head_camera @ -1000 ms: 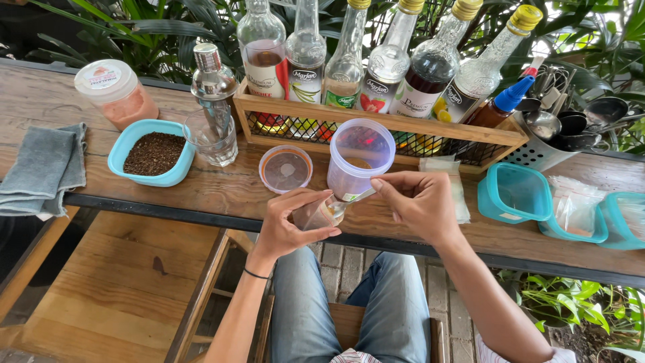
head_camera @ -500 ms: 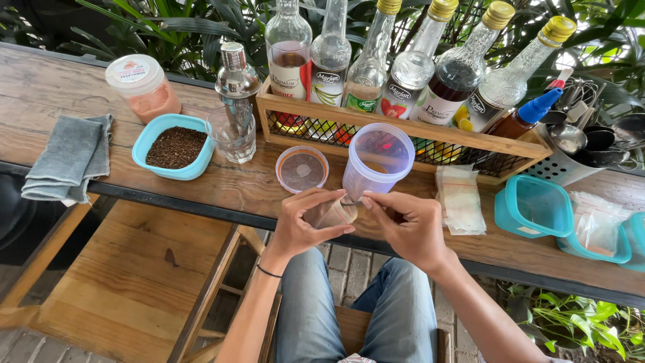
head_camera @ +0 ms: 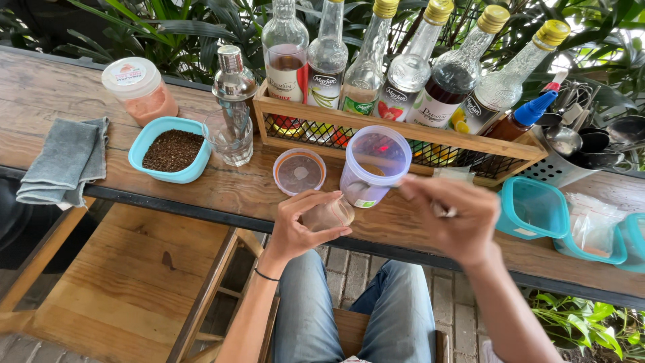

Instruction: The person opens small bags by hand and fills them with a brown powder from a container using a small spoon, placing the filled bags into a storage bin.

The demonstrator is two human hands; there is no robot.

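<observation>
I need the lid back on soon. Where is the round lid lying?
The round lid lies on the wooden table, left of the open plastic jar, just beyond the left hand.

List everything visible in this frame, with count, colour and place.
syrup bottles: six, clear, in wooden crate at back
open jar: one, clear, centre
jar lid: one, clear, left of jar
small cup: one, clear, in left hand
shaker: one, silver, in a glass
blue tub: one, holds dark grounds
pink jar: one, far left
grey cloth: one, left edge
teal tubs: several, right
left hand: holds cup
right hand: fingers pinched, contents blurred
</observation>
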